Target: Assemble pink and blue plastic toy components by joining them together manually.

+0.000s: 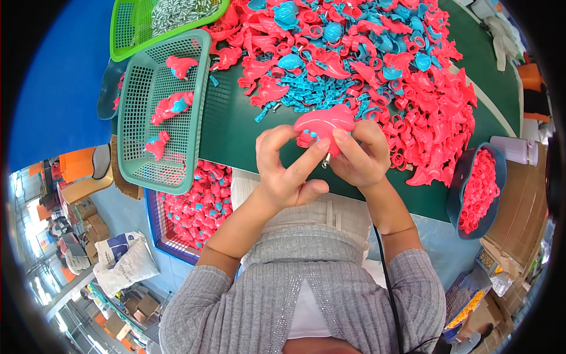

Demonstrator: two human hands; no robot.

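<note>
Between both hands, above the near edge of the green table, is a glossy pink plastic toy part [325, 122] with small blue bits on its left side. A short silver metal pin [326, 159] sticks out of its lower end. My left hand [289, 168] grips its left side with bent fingers, the index fingertip near the pin. My right hand [364, 156] pinches it from the right, thumb on the pink surface. Just beyond the hands lies a large heap of loose pink shells [433, 112] and blue pieces [318, 91].
A teal basket [203, 112] at the left holds several pink-and-blue assembled pieces. Behind it, a green basket [122, 35] contains silver metal pins. Below the table, a blue crate [154, 227] is full of pink-and-blue pieces. At the right, a dark tub [457, 203] holds pink rings.
</note>
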